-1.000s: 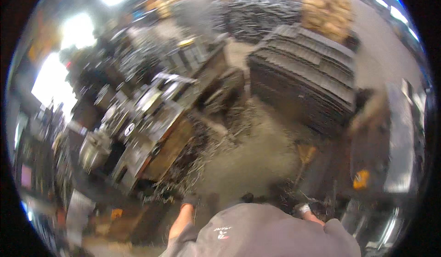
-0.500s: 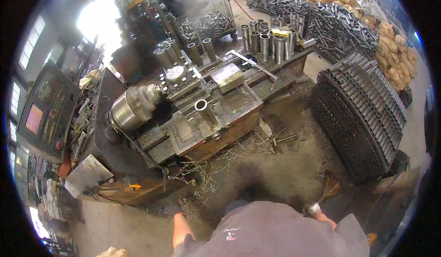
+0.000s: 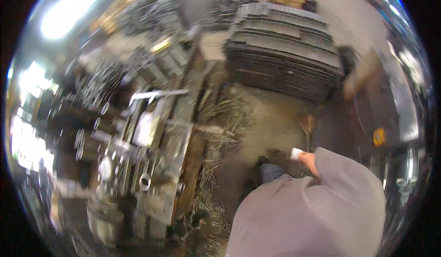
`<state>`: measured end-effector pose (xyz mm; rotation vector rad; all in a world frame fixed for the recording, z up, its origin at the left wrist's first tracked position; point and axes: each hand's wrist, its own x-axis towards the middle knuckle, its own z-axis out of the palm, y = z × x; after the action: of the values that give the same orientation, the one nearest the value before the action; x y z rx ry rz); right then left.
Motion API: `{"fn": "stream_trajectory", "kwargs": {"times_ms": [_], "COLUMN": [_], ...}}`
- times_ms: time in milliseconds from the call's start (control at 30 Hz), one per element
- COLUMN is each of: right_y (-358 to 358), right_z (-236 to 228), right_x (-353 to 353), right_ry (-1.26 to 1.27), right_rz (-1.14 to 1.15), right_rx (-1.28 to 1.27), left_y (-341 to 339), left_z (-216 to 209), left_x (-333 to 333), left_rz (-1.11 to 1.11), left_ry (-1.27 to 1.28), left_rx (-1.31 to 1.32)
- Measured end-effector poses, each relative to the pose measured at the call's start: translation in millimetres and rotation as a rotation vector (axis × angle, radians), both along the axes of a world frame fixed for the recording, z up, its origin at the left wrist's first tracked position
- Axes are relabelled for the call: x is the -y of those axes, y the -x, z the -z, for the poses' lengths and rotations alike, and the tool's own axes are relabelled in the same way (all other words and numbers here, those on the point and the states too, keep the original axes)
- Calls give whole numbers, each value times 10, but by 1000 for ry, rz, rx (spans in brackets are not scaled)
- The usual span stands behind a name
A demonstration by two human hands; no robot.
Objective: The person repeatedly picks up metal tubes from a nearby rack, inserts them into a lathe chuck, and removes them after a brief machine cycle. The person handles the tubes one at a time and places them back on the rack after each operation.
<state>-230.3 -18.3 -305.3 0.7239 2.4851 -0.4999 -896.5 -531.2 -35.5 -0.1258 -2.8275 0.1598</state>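
Half a second ago the lathe [image 3: 151, 165] lay square ahead of the person; now it has swung off to their left and the whole view is smeared, so the head has turned fast to the right. That turn puts the person's attention off the machine and toward the stack of dark ribbed plates [image 3: 285, 59], which now stands beyond the lathe's far end and to its right.

The right hand [image 3: 308, 160] shows just past the grey sleeve [image 3: 321, 202], down near the dark shoe [image 3: 273, 158], well to the right of the lathe. Something small and white sits at its fingertips — too blurred to say whether it is gripped or only touched, or whether the hand is clenched at all. The left hand is out of sight.

Open room: a strip of bare floor [image 3: 271, 119] runs between the lathe's right edge and the plates. Metal swarf [image 3: 220, 133] litters the floor along the lathe's base — footing there looks poor. A dark machine body [image 3: 381, 119] closes off the far right.
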Motion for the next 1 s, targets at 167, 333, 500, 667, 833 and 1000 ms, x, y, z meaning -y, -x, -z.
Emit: {"fn": "stream_trajectory", "kwargs": {"times_ms": [167, 333, 500, 667, 833, 1000], "right_y": [37, 122, -370, -1172, -1442, -1493], "right_z": [-157, -1106, -2181, -2435, -2169, -1997], "right_x": [-301, -1128, -2910, -5787, -7775, -8486], "right_ry": [213, 173, -188, -363, -889, -636], "right_rz": [631, 639, 1197, 1530, 1447, 1398], "right_rx": [25, 39, -217, -343, -293, -81], "left_y": [-558, -1299, -1970, -2827, -3586, -3686], "left_z": [362, 651, 760, 367, -294, -372], "left_x": [-1523, -2597, -3844, -6058, -7544, -7660], "left_rz": [482, 691, 771, 1028, 732, 1045], "left_ry": [-218, -219, -127, -98, -367, 174], "left_rx": [305, 827, 1115, 1269, 1530, 1178]}}
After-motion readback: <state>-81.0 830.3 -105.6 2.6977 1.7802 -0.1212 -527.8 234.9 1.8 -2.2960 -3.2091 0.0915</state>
